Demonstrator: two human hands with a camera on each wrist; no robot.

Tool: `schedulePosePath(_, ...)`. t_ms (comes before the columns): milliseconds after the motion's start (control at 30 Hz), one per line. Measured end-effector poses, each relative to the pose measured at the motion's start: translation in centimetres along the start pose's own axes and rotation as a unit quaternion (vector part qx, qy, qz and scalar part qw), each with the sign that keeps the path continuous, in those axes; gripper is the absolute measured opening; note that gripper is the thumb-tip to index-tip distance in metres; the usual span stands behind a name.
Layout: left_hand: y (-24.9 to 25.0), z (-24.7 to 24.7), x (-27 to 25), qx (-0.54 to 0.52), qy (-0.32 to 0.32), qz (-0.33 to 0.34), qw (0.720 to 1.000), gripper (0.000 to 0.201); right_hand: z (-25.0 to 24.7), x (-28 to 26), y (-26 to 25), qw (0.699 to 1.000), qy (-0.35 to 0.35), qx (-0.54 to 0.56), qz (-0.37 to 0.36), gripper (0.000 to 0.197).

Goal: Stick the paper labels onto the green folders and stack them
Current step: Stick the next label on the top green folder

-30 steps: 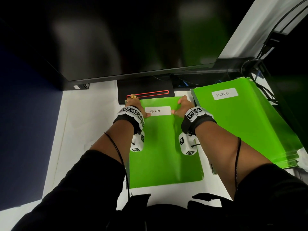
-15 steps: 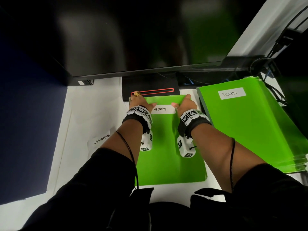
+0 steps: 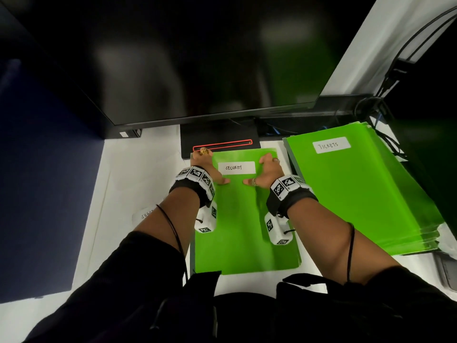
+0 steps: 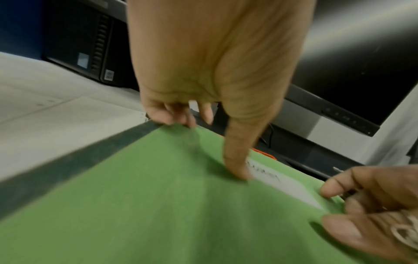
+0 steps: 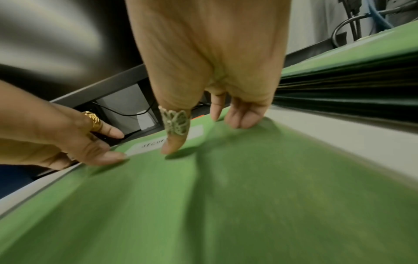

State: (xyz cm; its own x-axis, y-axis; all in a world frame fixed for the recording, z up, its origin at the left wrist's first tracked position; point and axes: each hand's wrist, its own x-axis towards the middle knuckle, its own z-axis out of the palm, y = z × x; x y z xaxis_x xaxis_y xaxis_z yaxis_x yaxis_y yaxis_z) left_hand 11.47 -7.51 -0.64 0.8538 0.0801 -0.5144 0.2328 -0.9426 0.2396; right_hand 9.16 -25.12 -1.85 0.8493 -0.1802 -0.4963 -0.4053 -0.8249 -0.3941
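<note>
A green folder (image 3: 244,231) (image 4: 158,205) (image 5: 248,196) lies on the white table in front of me, with a white label reading SECURITY (image 3: 236,167) (image 4: 282,184) (image 5: 147,144) near its far edge. My left hand (image 3: 205,167) (image 4: 203,71) (image 5: 56,139) sits at the folder's far left corner, fingers curled at the edge and thumb flat on the cover below the label. At the far right corner, my right hand (image 3: 268,170) (image 5: 214,62) (image 4: 373,196) touches the cover with fingertips and thumb. To the right lies a stack of green folders (image 3: 358,194) (image 5: 350,59), topped by a TICKETS label (image 3: 331,144).
A loose white label (image 3: 143,214) lies on the table at the left, partly hidden by my left forearm. A dark monitor (image 3: 197,58) and its base (image 3: 220,137) stand just beyond the folder. Cables (image 3: 385,95) hang at the back right. A dark blue panel (image 3: 37,169) borders the left.
Both thumbs have slid off the ends of the SECURITY label to the cover just below it. The fingers stay at the folder's far corners.
</note>
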Motion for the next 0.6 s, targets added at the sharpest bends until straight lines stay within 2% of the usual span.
schedulePosePath(33,-0.2,0.0,-0.2,-0.001,0.020,-0.010,1.000,0.103,0.0,-0.4,0.2,1.000,0.012,-0.016,0.004,0.084)
schedulePosePath(133,-0.9,0.1,-1.8,0.061,0.083,-0.099,0.990,0.105,0.1,-1.8,0.8,0.992,0.048,-0.106,0.050,0.101)
schedulePosePath(233,-1.3,1.0,-2.7,0.073,0.081,-0.115,0.987,0.085,0.6,-2.7,1.0,0.989,0.039,-0.105,0.101,0.108)
schedulePosePath(467,-1.3,0.7,-4.0,0.037,0.121,-0.096,0.987,0.073,1.5,-3.9,-0.4,0.991,0.066,-0.039,0.106,0.084)
schedulePosePath(533,-1.3,0.4,-4.4,-0.019,0.132,-0.090,0.987,0.072,1.4,-4.1,-0.4,0.992,0.071,-0.021,0.105,0.081)
schedulePosePath(600,-1.3,-0.1,-4.4,-0.128,0.144,-0.075,0.979,0.065,1.2,-4.5,-0.4,0.991,0.091,0.002,0.095,0.076)
